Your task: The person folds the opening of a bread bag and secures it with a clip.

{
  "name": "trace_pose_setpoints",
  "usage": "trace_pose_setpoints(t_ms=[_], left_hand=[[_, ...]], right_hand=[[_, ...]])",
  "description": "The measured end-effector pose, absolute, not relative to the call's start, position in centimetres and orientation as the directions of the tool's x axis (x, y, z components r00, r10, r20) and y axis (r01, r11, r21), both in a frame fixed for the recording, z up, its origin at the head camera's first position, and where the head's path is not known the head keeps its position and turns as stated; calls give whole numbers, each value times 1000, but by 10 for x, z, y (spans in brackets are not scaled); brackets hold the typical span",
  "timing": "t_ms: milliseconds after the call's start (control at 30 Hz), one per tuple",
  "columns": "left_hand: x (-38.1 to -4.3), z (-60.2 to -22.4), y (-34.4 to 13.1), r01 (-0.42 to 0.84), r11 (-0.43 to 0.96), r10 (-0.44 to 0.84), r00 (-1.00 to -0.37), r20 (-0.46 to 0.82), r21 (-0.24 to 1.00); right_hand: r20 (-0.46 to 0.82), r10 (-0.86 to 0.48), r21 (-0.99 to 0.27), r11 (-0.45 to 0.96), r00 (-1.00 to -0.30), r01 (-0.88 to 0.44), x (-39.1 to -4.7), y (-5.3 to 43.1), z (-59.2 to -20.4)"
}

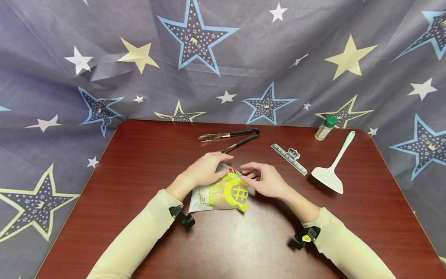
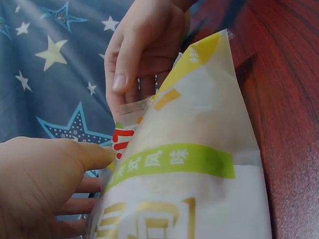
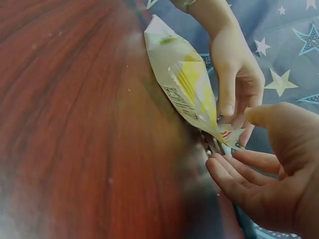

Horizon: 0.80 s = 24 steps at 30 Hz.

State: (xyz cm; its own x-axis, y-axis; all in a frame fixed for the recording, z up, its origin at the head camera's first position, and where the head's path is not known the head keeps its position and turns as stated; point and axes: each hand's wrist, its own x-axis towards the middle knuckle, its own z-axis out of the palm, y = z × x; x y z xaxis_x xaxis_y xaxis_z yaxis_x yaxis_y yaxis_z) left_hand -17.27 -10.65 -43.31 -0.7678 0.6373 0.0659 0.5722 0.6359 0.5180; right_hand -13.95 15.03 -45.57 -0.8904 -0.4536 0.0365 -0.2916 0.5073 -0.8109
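A plastic snack bag (image 1: 217,193) with yellow-green print and a white end lies on the table. My left hand (image 1: 207,168) reaches over its far edge. In the left wrist view, the thumb (image 2: 97,157) lies against the printed front, with the other fingers behind the edge. My right hand (image 1: 266,180) is at the bag's right end, fingers loosely bent. Its thumb and fingers stand apart beside the bag's corner (image 3: 232,137) in the right wrist view. A small shiny part shows under that corner, mostly hidden by the fingertips.
Black-handled tongs (image 1: 244,132) lie behind the bag. To the right are a ruler-shaped clip (image 1: 289,159), a pale spatula (image 1: 329,178) and a green-capped seasoning jar (image 1: 325,128). A star-patterned curtain (image 1: 223,58) hangs behind the reddish-brown table (image 1: 146,155).
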Motion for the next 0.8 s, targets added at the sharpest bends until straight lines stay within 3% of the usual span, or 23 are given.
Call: trace_pose_setpoints(t_ms=[200,433,800], left_hand=[[-176,-440,-102,526,648,616,-788,27,550],[-178,-445,-97,541,663,611,-790,43,518],[-179,-450,-92,539,670,622,-783,11,511]], right_hand=[[-99,-374,-865,490,-922,-106,-145,145,-462],[-261,-353,-936,321,-899,146,-150,144,-465],[-308,-364,-939,264,-879,220,-151,154,-465]])
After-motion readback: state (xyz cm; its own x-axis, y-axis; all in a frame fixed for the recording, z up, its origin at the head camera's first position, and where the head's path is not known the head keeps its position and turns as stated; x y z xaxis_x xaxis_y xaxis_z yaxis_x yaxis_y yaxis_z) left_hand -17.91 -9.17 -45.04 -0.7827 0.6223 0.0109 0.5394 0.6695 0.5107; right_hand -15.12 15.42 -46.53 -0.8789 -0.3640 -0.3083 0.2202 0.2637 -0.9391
